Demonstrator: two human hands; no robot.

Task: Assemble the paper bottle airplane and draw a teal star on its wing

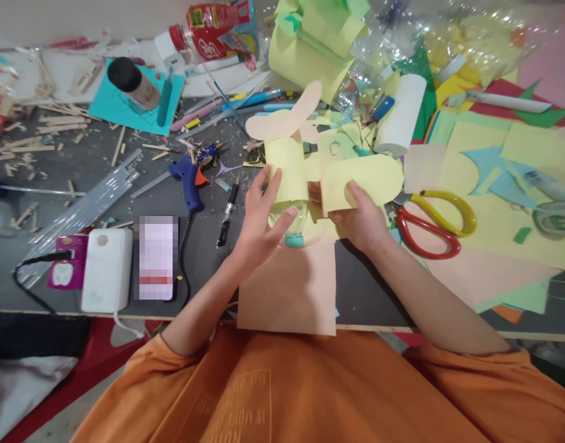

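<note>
Left hand (259, 221) clasped around the yellow-wrapped plastic bottle (286, 169) near the peach paper sheet (287, 292), right hand (362, 218) pinching a rounded yellow paper piece (375, 175); too firm a squeeze could crease either paper. Upside-down lettering on the orange shirt (319, 387) includes "IS MORE"; the red label (213, 34) is unclear.

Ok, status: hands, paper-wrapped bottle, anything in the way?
Left hand gripping the paper-wrapped bottle, green cap toward the person. Right hand holding a rounded yellow paper piece. Scissors close beside right hand, possibly in the way.
</note>
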